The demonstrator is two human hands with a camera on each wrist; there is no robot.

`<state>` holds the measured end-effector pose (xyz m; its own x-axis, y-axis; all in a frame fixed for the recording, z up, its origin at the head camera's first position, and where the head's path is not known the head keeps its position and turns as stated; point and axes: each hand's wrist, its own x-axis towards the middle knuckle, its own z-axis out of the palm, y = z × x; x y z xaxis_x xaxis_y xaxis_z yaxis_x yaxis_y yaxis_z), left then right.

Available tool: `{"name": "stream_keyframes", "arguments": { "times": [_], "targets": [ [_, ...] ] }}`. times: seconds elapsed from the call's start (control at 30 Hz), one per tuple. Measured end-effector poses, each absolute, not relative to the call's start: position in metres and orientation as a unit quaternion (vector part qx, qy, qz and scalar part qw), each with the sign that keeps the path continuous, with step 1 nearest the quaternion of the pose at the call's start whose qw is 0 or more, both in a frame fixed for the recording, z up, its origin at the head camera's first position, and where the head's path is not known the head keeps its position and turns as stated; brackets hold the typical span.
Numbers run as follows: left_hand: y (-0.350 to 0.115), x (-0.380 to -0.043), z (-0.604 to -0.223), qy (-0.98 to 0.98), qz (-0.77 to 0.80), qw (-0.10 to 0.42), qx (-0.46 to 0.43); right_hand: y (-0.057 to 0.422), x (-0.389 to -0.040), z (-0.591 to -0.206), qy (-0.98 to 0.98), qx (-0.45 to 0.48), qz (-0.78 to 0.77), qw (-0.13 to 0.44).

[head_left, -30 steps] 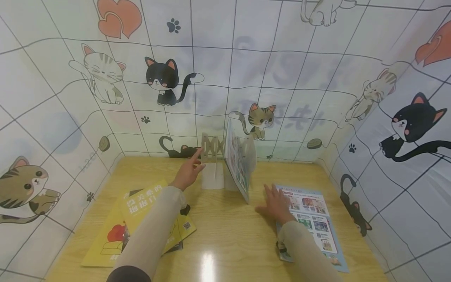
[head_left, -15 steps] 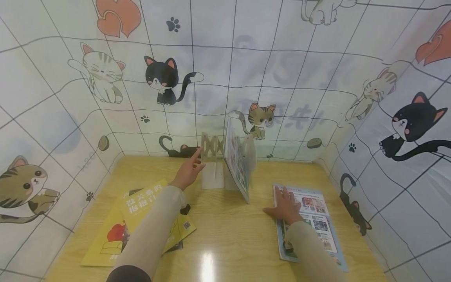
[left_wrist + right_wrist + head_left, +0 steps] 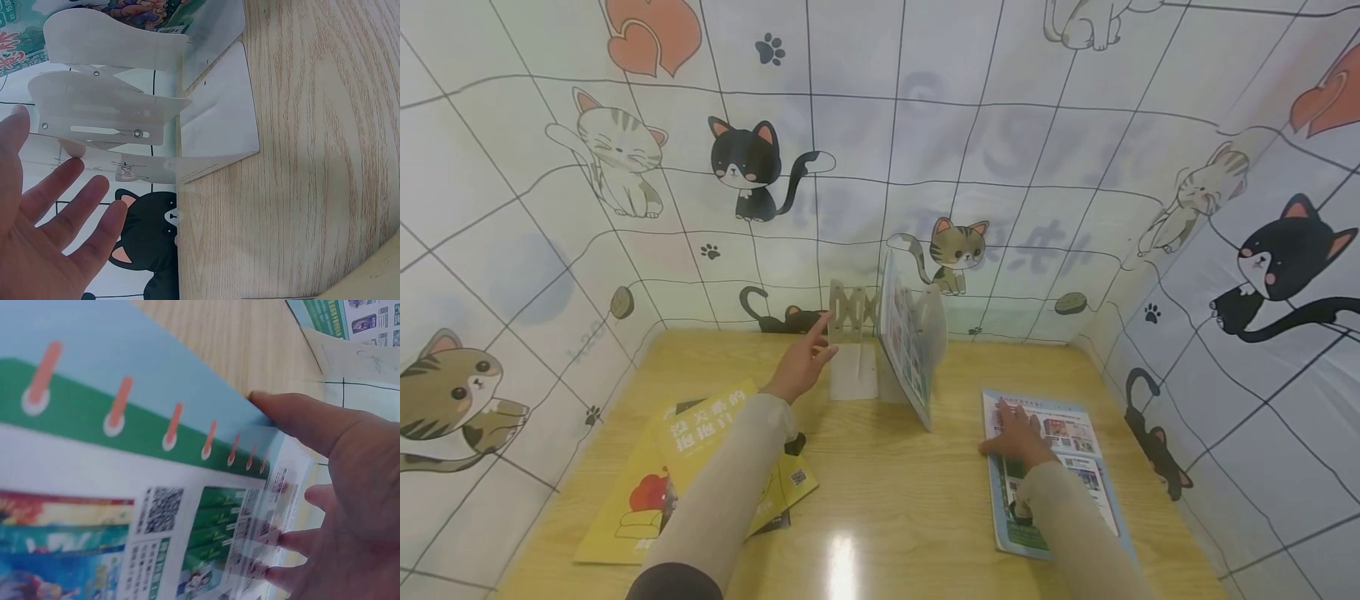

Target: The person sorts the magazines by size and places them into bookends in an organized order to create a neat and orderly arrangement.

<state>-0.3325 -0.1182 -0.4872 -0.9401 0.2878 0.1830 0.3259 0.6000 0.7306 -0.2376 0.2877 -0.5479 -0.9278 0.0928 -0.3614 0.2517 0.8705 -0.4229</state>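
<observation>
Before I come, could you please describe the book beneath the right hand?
On the wooden table, look right, beneath the right hand. The book has blue edges; it lies flat, unlike the standing book, and is not yellow like the left pile.

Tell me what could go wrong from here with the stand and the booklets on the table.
The standing booklet juts past the near edge of the stand, so a bump might tip it out. The left hand is at the stand's left side; a push could shift it. The left sleeve crosses over the yellow booklets and might drag them.
</observation>
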Motion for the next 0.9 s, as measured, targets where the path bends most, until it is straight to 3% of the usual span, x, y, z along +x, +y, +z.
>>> {"name": "stream_keyframes", "arguments": {
  "times": [0.5,0.9],
  "targets": [
    [-0.118,-0.332,-0.484,-0.892,-0.418,0.022,-0.169,0.281,-0.235,-0.550,0.974,0.058,-0.160,0.152],
    [-0.119,-0.334,-0.486,-0.891,-0.421,0.021,-0.170,0.274,-0.230,-0.567,0.990,0.054,-0.108,0.067]
  ]
}}
